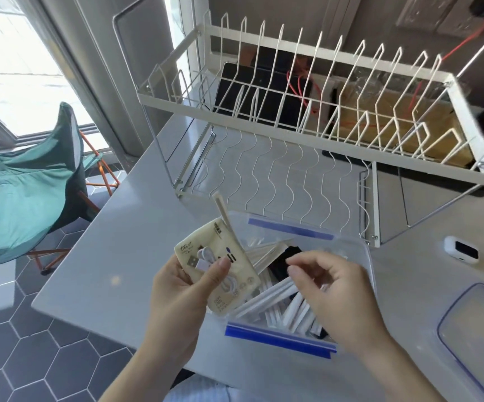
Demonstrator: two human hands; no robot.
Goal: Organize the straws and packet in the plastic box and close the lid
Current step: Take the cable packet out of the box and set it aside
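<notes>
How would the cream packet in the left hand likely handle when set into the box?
The packet looks soft and light, probably bending slightly under the left hand. Its glossy wrap may slip. The cable coiled against it could slide off.

Straws [275, 297] lie in the box [368, 256], lid [472, 326] at its right.
</notes>
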